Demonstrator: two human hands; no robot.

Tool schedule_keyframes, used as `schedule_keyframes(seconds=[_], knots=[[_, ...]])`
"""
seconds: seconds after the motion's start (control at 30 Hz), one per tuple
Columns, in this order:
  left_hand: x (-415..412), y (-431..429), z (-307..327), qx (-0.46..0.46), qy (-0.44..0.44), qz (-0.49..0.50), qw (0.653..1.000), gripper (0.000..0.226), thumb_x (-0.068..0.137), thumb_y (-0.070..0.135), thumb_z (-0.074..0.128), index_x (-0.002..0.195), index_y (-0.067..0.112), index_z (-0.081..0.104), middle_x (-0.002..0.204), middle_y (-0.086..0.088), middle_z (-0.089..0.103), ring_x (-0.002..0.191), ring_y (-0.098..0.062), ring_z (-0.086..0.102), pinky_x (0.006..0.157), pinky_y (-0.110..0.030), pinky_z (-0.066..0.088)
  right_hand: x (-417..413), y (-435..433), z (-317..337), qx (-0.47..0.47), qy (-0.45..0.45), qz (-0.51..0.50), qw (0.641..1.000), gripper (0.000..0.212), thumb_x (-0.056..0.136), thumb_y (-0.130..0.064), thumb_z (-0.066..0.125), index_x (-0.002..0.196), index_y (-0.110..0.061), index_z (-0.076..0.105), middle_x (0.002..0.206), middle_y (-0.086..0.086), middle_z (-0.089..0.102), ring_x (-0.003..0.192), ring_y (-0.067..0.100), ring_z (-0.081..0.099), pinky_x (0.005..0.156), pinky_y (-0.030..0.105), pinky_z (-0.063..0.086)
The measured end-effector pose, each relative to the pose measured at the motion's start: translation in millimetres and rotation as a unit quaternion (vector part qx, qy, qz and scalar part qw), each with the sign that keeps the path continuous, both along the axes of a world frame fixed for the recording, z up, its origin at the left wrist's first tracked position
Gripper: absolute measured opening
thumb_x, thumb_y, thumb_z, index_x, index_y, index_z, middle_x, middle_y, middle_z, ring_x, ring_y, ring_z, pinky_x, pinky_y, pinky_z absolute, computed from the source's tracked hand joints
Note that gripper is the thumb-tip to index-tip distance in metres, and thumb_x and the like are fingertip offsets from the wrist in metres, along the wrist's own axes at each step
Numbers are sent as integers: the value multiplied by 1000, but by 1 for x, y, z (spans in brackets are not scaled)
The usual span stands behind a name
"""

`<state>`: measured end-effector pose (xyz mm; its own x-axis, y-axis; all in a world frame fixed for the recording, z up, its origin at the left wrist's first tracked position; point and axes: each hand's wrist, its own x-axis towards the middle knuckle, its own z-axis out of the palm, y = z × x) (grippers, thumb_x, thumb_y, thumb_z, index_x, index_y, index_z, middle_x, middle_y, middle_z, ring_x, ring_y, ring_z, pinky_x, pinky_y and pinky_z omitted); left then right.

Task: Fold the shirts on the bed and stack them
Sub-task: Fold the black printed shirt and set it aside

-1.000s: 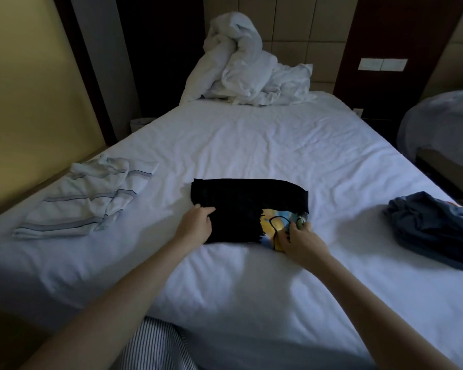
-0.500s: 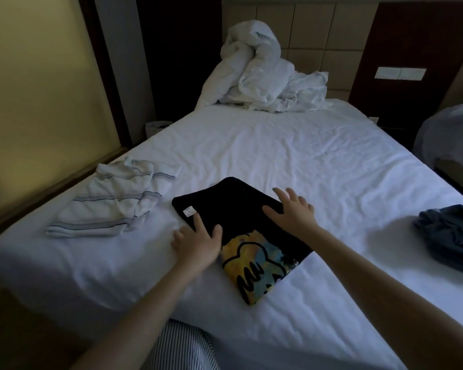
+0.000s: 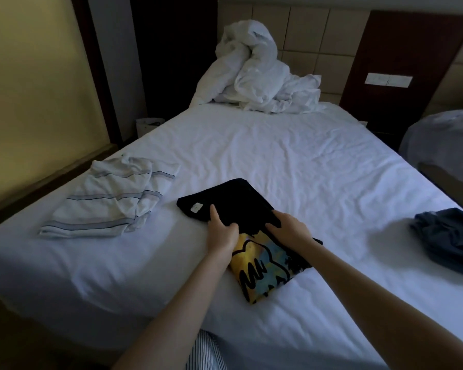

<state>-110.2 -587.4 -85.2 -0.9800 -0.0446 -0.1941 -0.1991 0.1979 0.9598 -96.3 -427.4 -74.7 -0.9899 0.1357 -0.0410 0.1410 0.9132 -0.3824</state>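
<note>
Black shirt (image 3: 235, 201), folded into a narrow packet with a yellow and blue print on its near half, lies slantwise on the bed (image 3: 278, 156). It sits a little in from the near edge and roughly midway across. Its far corner points up the mattress and its printed end points back toward the person.

White sheet lies open all round it. A broad stretch runs up to the crumpled duvet (image 3: 257, 73) heaped at the headboard, and there is bare sheet on both sides too. To the left, well apart from the packet, a white striped shirt (image 3: 112, 201) lies loosely rumpled close to the bed's left edge, which runs along a yellow wall (image 3: 38, 76). To the right, a dark blue garment (image 3: 449, 236) sits bunched at the right edge, also well apart. Beyond that edge a gap separates this bed from a second bed (image 3: 444, 134).

Both hands are on the packet's middle, near each other. The left hand (image 3: 222, 232) has one of its fingers (image 3: 213, 212) laid straight along the black cloth just beside a small white label (image 3: 195, 207), while the thumb bends in and pinches a fold of it. The right hand (image 3: 289, 228) has its fingers (image 3: 281, 218) curled down into the dark fabric, clamped on it. Both forearms reach in over the near edge.
</note>
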Motion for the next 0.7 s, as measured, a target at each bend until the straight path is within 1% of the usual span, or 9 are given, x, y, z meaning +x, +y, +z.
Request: schedule_keyframes(seconds=[0.07,0.13,0.23,0.27,0.37,0.47,0.57,0.63,0.7], knots=[[-1,-9,6,5,4,-24,1000,72,93,9,44,151,30,6,156,-3,20,137,-26,32,105,-37,37,4,-7,9,-58,-6,-1,998,32,96,-27,46,124,-14,53,112,10,63,98,27,59,78,33,46],[0,-24,17,-42,57,-50,996,72,93,7,44,151,28,8,157,-2,18,139,-23,28,104,-32,37,8,-19,18,-135,4,-11,991,26,95,-22,48,115,-11,59,102,12,66,91,27,62,77,37,49],[-9,-50,38,-122,158,-93,976,72,92,3,42,152,26,9,158,2,14,137,-18,32,87,-14,39,11,-53,39,-240,56,-27,969,22,95,-18,48,105,-4,62,95,21,65,89,37,62,81,45,50],[-16,-60,48,-144,189,-103,966,71,92,2,42,152,26,11,158,2,12,139,-17,29,89,-14,38,10,-66,46,-261,78,-28,962,22,95,-17,47,105,-4,62,94,20,66,89,37,62,81,45,50],[-41,-98,80,-172,235,-127,948,70,93,3,43,151,27,14,158,4,12,142,-17,23,107,-31,38,-1,-104,65,-319,145,-6,937,23,96,-18,44,113,-13,60,93,7,65,89,28,63,75,38,50],[-73,-146,112,-182,244,-124,944,70,93,3,45,151,28,15,156,3,18,139,-16,28,108,-32,36,-30,-144,80,-353,190,62,914,37,97,-16,41,134,-15,47,117,6,61,106,23,58,85,33,48],[-110,-201,131,-275,253,-73,925,74,94,9,50,152,24,7,156,-6,13,141,-23,22,108,-29,28,-71,-186,92,-406,154,119,893,56,97,-18,43,148,-21,21,146,6,34,132,24,37,107,39,35],[-130,-241,128,-420,152,-19,895,80,96,25,52,151,25,-6,157,-13,-5,142,-35,11,110,-39,23,-93,-213,83,-397,39,135,907,67,97,-24,45,150,-25,4,156,11,3,143,31,12,113,40,23],[-138,-272,114,-523,45,19,851,79,97,39,45,150,27,-11,156,-15,-19,142,-42,2,112,-50,18,-106,-233,62,-305,-48,137,941,70,97,-35,43,150,-27,-2,156,13,-14,143,36,0,115,44,15]])
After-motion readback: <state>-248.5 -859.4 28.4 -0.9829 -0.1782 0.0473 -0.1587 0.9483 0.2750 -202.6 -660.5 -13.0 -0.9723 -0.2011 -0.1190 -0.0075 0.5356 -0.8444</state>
